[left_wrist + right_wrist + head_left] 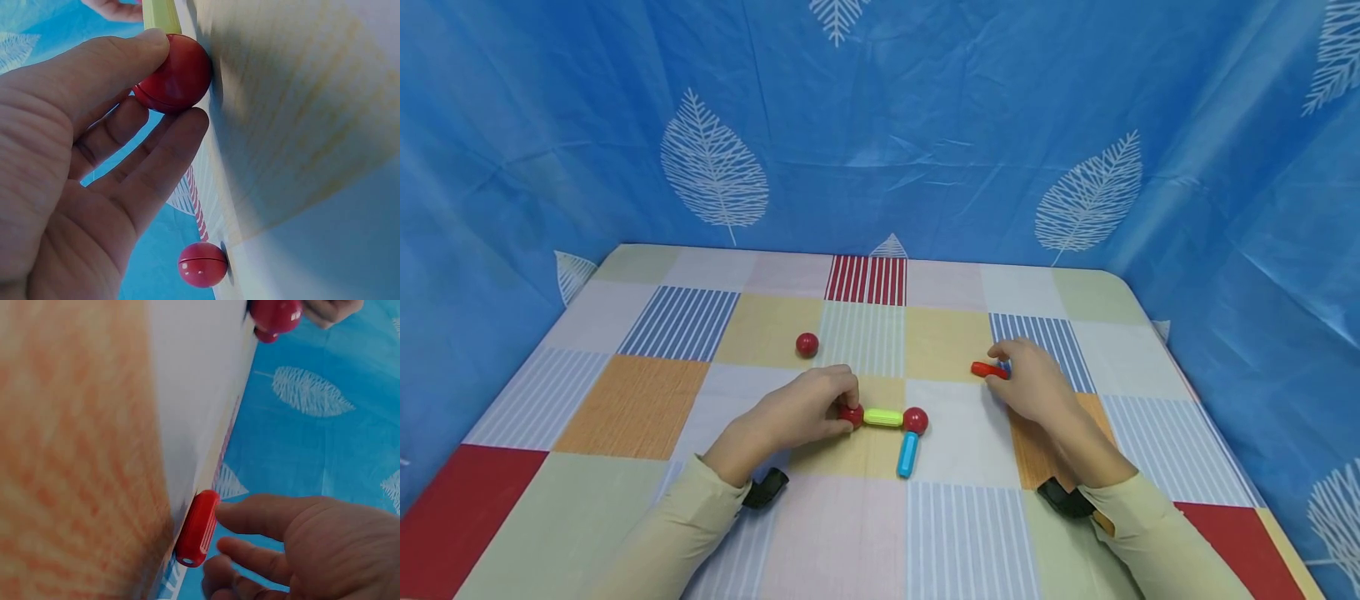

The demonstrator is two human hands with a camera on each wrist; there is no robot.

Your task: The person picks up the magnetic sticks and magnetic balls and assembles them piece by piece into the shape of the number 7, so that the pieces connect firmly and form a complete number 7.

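Observation:
My left hand (808,406) pinches a red ball (178,74) between thumb and fingers, low at the tabletop. A yellow-green rod (883,417) runs from that ball to a second red ball (915,420). From the second ball a light blue rod (907,455) extends toward the near edge. My right hand (1033,379) is beside a red rod (199,528) lying on the table. Its thumb tip is at the rod, though contact is unclear, and the other fingers are loosely bent around nothing. Something blue (1004,365) shows partly behind the red rod, mostly hidden by the hand.
A loose red ball (807,345) lies beyond my left hand. The table (625,408) wears a patchwork-patterned cover. A blue curtain (895,125) with white leaf prints hangs behind and along both sides.

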